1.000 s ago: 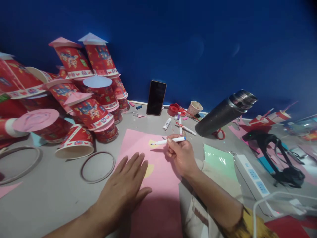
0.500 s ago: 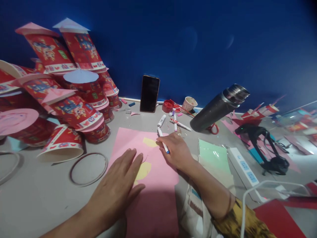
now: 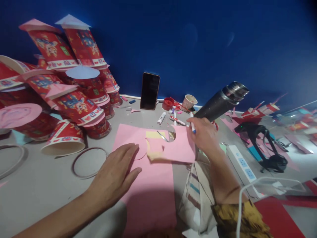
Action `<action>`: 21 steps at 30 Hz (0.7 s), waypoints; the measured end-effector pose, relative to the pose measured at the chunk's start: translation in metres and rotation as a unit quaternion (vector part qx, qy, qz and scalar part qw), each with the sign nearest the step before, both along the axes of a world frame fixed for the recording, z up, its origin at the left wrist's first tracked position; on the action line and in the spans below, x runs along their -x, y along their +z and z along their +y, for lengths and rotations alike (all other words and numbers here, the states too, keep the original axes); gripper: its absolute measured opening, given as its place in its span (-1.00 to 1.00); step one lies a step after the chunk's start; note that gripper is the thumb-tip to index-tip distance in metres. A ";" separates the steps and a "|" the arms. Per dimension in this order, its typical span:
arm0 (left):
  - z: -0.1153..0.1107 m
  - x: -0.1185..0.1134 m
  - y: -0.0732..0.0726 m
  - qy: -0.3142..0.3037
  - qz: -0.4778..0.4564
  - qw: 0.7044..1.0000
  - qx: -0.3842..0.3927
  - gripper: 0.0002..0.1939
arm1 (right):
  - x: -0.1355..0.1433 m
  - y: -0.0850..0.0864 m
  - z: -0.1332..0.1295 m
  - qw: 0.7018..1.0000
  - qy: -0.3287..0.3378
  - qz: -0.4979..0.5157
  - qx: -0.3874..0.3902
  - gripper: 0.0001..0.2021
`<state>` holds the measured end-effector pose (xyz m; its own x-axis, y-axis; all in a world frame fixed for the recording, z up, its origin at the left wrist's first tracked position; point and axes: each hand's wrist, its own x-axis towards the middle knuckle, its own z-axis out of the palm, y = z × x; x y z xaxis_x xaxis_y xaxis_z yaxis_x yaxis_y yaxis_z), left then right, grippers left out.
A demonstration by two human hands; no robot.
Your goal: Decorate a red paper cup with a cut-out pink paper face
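Note:
My left hand [image 3: 115, 170] lies flat on a large pink sheet of paper [image 3: 151, 198], fingers stretched out and thumb apart. A curved line shows on the sheet beside its fingertips. In my right hand [image 3: 204, 134] a white marker with a blue end [image 3: 192, 124] is held between the fingers. That hand is at the right edge of a pink paper piece with cut-outs [image 3: 183, 145], which lies over the large sheet. Bits of yellow paper [image 3: 155, 134] show around it. A thin grey sliver [image 3: 162, 136] lies there too; I cannot tell what it is.
Red paper cups [image 3: 74, 105] are stacked at the left, with rings [image 3: 89, 162] before them. A phone [image 3: 150, 91] stands by the blue wall. A dark flask [image 3: 223, 100], a glue stick [image 3: 161, 118], a power strip [image 3: 241, 163] and a cloth pouch [image 3: 196, 198] are around the papers.
My right hand has moved right with the marker. The cut pink piece has shifted right over the green packet, and the yellow shapes look different. My left hand has slid slightly left.

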<state>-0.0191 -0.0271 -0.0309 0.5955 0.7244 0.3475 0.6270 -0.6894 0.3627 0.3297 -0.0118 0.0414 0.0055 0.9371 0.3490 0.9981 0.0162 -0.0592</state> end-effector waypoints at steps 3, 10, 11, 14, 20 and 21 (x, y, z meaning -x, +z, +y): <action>0.002 -0.001 -0.003 -0.013 0.012 1.000 -0.022 -0.51 | -0.002 0.001 -0.002 0.997 -0.049 -0.019 -0.058 -0.70; 0.004 -0.003 0.004 -0.031 0.025 0.999 -0.022 -0.70 | 0.061 -0.020 -0.009 0.974 0.169 0.146 0.019 -0.79; 0.003 -0.004 0.004 -0.037 0.024 0.999 -0.017 -0.70 | 0.068 -0.025 -0.009 0.967 0.203 0.149 0.047 -0.73; -0.005 -0.006 0.001 -0.089 0.026 0.995 -0.022 -0.57 | 0.077 -0.037 -0.009 0.955 0.248 0.136 0.094 -0.59; -0.019 -0.011 -0.009 -0.144 0.084 0.985 -0.051 -0.34 | 0.073 -0.046 -0.003 0.969 0.224 0.070 0.076 -0.72; -0.020 -0.011 -0.007 -0.138 0.082 0.986 -0.043 -0.41 | 0.070 -0.046 -0.002 0.976 0.202 0.051 0.064 -0.76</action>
